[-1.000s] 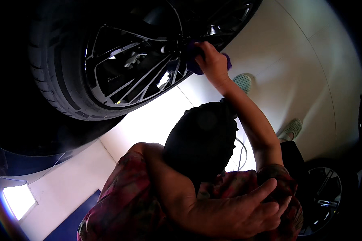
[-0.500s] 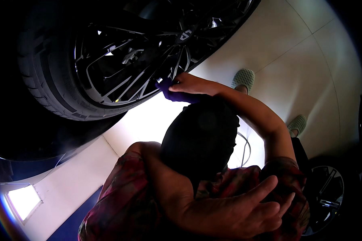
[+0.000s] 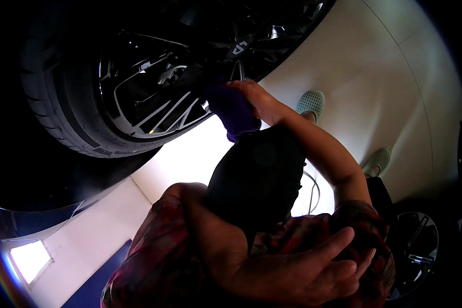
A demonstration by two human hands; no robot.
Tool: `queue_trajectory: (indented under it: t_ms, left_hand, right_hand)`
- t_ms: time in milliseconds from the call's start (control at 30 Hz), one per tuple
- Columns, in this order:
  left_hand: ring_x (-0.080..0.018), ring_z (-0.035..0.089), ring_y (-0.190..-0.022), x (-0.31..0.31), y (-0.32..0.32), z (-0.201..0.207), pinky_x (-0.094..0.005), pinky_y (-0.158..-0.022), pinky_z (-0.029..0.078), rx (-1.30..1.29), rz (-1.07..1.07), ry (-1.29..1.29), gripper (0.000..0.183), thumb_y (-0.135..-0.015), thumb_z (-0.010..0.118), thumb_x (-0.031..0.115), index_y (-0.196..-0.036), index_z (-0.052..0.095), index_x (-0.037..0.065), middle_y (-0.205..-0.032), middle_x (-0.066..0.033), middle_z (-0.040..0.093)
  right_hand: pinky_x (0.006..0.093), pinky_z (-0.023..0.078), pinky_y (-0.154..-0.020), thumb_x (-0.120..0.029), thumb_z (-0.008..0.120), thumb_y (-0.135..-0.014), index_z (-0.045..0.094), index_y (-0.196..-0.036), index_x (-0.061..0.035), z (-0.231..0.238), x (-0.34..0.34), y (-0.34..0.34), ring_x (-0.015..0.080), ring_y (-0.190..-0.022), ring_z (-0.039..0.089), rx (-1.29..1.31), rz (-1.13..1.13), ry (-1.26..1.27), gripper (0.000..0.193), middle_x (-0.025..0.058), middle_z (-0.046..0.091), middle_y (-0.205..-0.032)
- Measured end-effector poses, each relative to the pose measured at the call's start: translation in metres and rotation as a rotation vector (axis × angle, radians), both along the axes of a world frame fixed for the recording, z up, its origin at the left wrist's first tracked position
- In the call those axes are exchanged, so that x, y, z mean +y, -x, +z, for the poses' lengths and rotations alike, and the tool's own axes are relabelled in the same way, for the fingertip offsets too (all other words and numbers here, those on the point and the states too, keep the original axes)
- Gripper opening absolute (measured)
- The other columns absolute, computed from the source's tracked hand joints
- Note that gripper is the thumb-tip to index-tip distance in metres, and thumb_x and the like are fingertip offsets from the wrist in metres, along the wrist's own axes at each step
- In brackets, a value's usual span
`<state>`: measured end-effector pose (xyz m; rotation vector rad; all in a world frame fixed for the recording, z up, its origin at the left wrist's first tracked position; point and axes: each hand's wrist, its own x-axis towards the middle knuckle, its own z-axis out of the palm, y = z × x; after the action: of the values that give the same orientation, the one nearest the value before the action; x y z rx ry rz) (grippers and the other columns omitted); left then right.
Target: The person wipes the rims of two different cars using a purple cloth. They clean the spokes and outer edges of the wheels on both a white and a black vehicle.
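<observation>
My right hand grips a purple cloth, fingers bent over its upper edge. The bunched cloth overlaps the spokes of a black-and-silver car wheel, just below the hub cap; where it touches them I cannot make out. My left arm is folded back towards my chest. Nothing shows in my left hand, whose fingers stretch out to the right, apart from one another. Between my arms a dark rounded shape, perhaps my knee, hides part of the floor.
A thick black tyre surrounds the wheel. Two pale green clogs, one farther and one nearer, stand on the tiled floor. Another wheel is at lower right. A bright lamp shines at lower left.
My right hand has shifted a little up and right along the spokes. The purple cloth has risen with it and shows more of its surface. My left hand stays nearly still.
</observation>
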<state>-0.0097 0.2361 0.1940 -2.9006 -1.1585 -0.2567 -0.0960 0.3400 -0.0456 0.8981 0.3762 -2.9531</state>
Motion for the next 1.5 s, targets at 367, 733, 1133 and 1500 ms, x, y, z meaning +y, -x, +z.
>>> queue_trajectory:
  t_ms: [367, 733, 1133, 1500]
  left_hand:
    - [-0.0148, 0.043, -0.085, -0.005, -0.02, 0.005, -0.037, -0.1, 0.046, -0.147, 0.165, 0.199, 0.033, -0.088, 0.046, 0.02, -0.116, 0.057, 0.007, -0.088, 0.0012, 0.043]
    - [-0.0267, 0.028, -0.11, 0.009, -0.026, 0.015, -0.0402, -0.103, 0.042, -0.07, 0.153, 0.261, 0.034, -0.092, 0.043, 0.018, -0.121, 0.059, 0.018, -0.112, -0.0028, 0.037]
    - [-0.0222, 0.038, -0.093, 0.005, -0.024, 0.01, -0.0359, -0.1, 0.045, -0.106, 0.227, 0.191, 0.038, -0.09, 0.044, 0.014, -0.125, 0.057, 0.017, -0.092, 0.0004, 0.037]
    - [-0.0278, 0.051, -0.112, 0.01, -0.025, 0.018, -0.0309, -0.093, 0.052, -0.1, 0.205, 0.342, 0.03, -0.091, 0.05, 0.017, -0.117, 0.064, 0.016, -0.112, -0.0077, 0.051]
  right_hand:
    - [0.0384, 0.054, -0.076, -0.025, 0.052, -0.095, 0.055, -0.112, -0.0046, -0.045, 0.01, -0.031, 0.0223, -0.087, 0.065, -0.151, -0.686, -0.061, 0.027, 0.0121, 0.064, -0.1]
    - [0.0486, 0.05, -0.075, -0.019, 0.048, -0.092, 0.059, -0.102, -0.0023, -0.124, 0.004, 0.03, 0.0419, -0.088, 0.063, -0.613, -0.053, -1.348, 0.023, 0.0259, 0.064, -0.094]
    - [0.0368, 0.049, -0.071, -0.026, 0.054, -0.093, 0.061, -0.112, 0.0012, -0.024, 0.001, -0.015, 0.0237, -0.083, 0.063, -0.249, 0.152, -0.575, 0.034, 0.0161, 0.065, -0.092]
    - [0.039, 0.053, -0.084, -0.012, 0.063, -0.089, 0.038, -0.137, -0.0043, -0.044, -0.019, -0.011, 0.026, -0.102, 0.062, 0.016, -0.083, 0.031, 0.055, 0.0147, 0.05, -0.131]
